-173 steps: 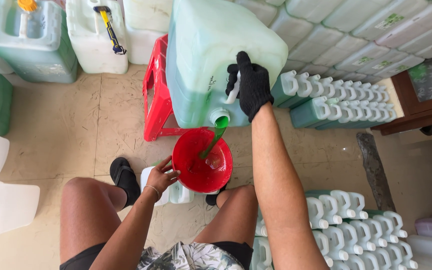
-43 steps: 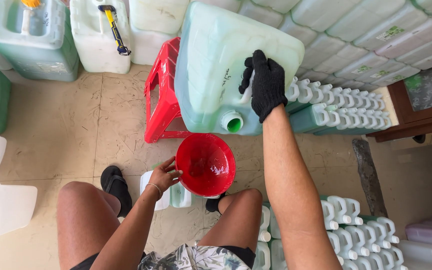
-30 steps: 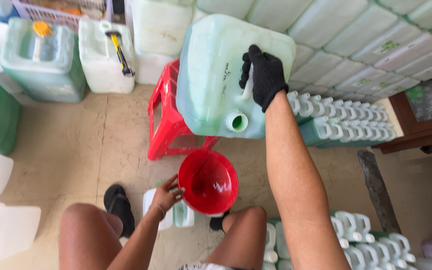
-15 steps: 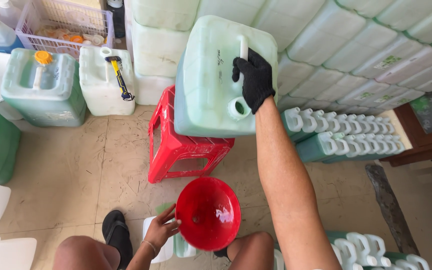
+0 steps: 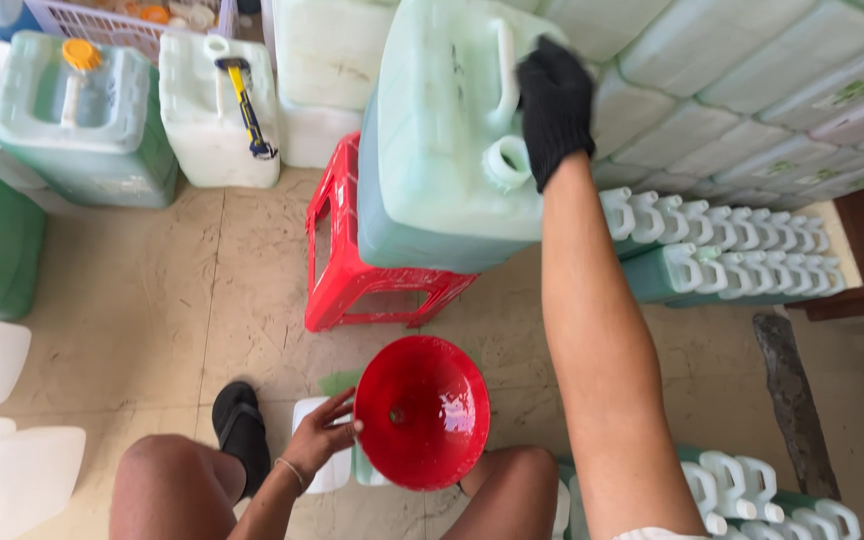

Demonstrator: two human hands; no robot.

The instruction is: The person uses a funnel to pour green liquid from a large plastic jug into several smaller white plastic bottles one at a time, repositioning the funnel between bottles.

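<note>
My right hand [image 5: 555, 105], in a black glove, grips the handle of a large pale green jerrycan [image 5: 447, 140] that stands upright on a red plastic stool [image 5: 352, 265]. The jerrycan's open spout faces me, just left of the glove. My left hand [image 5: 322, 435] is bare and rests on the rim of a red funnel [image 5: 420, 410], which sits in a small white bottle [image 5: 317, 470] on the floor between my knees. A little green liquid is spilled on the tiles by the funnel.
Rows of small filled bottles with white caps [image 5: 712, 245] lie to the right and at bottom right [image 5: 752, 490]. Big green and white jerrycans [image 5: 87, 120] stand at the back left, one with a yellow tool [image 5: 247, 105] on it. White containers [image 5: 2, 470] sit at the left.
The big jerrycan has been tipped back from pouring to upright on the stool, and the green stream into the funnel has stopped. My left hand has stayed at the funnel.
</note>
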